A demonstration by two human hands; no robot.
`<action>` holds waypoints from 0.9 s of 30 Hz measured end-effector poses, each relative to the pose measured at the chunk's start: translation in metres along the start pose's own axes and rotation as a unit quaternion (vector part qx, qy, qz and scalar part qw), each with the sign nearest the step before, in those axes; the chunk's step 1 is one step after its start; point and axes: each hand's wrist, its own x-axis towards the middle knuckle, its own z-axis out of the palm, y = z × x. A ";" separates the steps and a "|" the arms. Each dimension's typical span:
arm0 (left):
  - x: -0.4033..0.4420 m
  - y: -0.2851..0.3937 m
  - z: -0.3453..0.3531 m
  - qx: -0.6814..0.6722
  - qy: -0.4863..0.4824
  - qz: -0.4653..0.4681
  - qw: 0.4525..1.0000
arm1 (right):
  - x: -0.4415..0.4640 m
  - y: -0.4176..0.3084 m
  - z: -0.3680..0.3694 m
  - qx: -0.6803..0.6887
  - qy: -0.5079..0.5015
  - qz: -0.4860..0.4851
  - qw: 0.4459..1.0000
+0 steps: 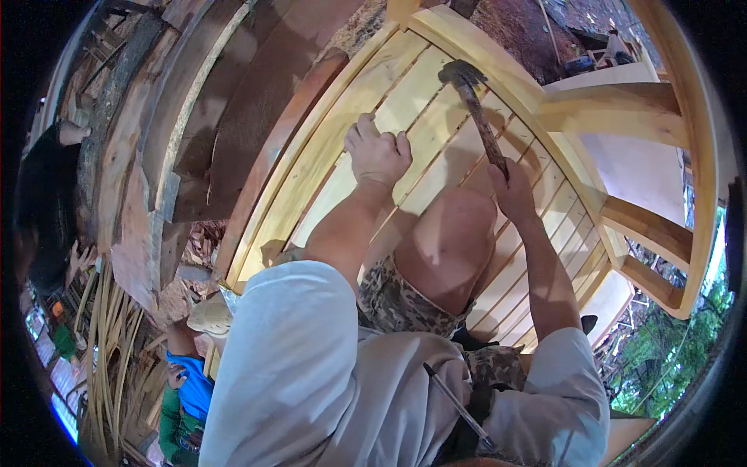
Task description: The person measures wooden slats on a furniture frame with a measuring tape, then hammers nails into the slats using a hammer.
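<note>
The right hand [515, 193] grips a hammer [484, 124], its head beyond that hand over slats [420, 87] enclosed by a wooden frame [510, 71], while the curled left hand [379, 158], near those slats, hides whether it holds anything.

My left arm [346, 229] reaches forward, the left hand [380, 158] curled with its back showing. My right arm [548, 272] extends too, right hand [513, 192] clenched. My bare knee [455, 233] is bent between them.
</note>
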 end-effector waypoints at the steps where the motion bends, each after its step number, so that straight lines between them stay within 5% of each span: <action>1: 0.000 0.000 0.000 -0.005 -0.007 0.001 1.000 | -0.004 -0.002 0.005 0.027 0.027 0.002 0.999; 6: -0.001 -0.001 -0.001 -0.021 -0.017 -0.001 1.000 | -0.003 0.004 0.016 0.025 0.089 -0.039 0.995; 12: -0.002 0.001 0.003 0.008 -0.014 -0.001 1.000 | -0.001 0.012 0.000 0.025 0.000 0.005 1.000; 14: -0.002 -0.002 0.007 -0.001 0.015 0.007 1.000 | -0.007 -0.020 -0.010 0.075 0.123 -0.053 0.988; 22: -0.003 0.000 0.004 0.000 0.021 0.016 1.000 | -0.001 -0.043 -0.007 0.321 0.205 -0.209 0.901; 24: -0.002 0.000 0.002 -0.005 0.019 0.015 1.000 | 0.016 -0.017 0.005 0.017 0.144 -0.067 0.987; 27: 0.003 0.001 0.001 0.003 0.023 0.018 1.000 | 0.026 -0.020 0.000 -0.057 0.112 -0.066 0.990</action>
